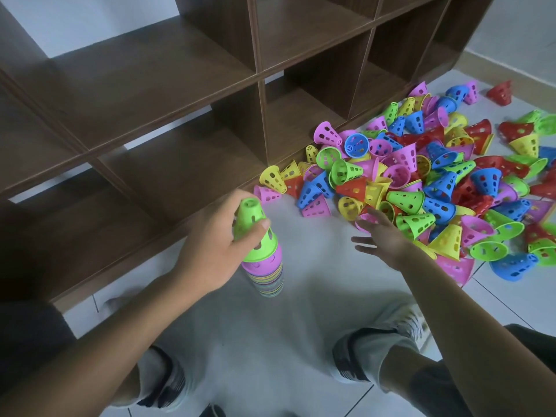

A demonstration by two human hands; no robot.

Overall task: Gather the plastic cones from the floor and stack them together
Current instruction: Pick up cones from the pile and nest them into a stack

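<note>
On pale glossy floor tiles (301, 311), beside a dark wood-grain shelf unit (168, 94) of square open compartments, stands a tall stack of cones (266, 266), its nested rims showing as thin bands of many colours. A green cone (251, 228) caps it over a pink one, both smooth plastic, tapering to a flat top and pierced with oval holes. The left hand (216, 245) holds this top cone, thumb laid across its front and fingers curled round the back.

The right hand (382, 236) stretches out flat, fingers straight and spread, gripping nothing, its fingertips at the near edge of the loose pile of cones (436, 176). That heap sprawls over the tiles to the right of the stack and up against the shelf's base: pink, blue, yellow, green and red perforated cones lying on their sides, mouths up or tips up, many overlapping. A single red cone (501, 93) lies apart at the far edge. Two pale shoes with dark bands (361, 353) stand on the tiles below the arms.
</note>
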